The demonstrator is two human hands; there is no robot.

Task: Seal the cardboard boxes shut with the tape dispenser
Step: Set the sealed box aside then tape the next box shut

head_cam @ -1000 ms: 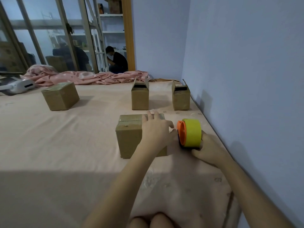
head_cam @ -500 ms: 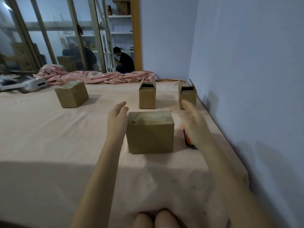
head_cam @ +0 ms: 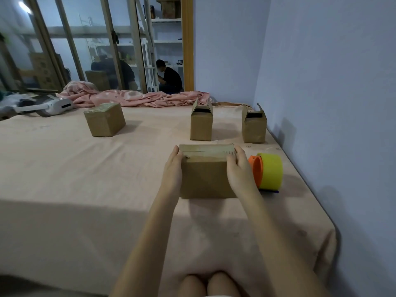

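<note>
A closed cardboard box point(head_cam: 205, 179) with a tape strip along its top stands on the pink-covered surface in front of me. My left hand point(head_cam: 173, 168) lies flat against its left end and my right hand point(head_cam: 239, 168) flat against its right end, fingers straight, box pressed between them. The tape dispenser point(head_cam: 267, 171), an orange core with a yellow roll, lies on the cover just right of my right hand, untouched. Farther back stand two boxes with open flaps point(head_cam: 201, 125) point(head_cam: 254, 127) and a closed taped box point(head_cam: 105, 120) to the left.
The blue wall point(head_cam: 332, 103) runs close along the right edge of the surface. A crumpled pink blanket point(head_cam: 137, 98) and a white headset point(head_cam: 53, 107) lie at the back. People sit beyond the glass doors. My knees show at the bottom.
My right hand has left the tape dispenser, which now lies on the cover. Both hands, in the air half a second ago, have closed in against the two ends of the near box.
</note>
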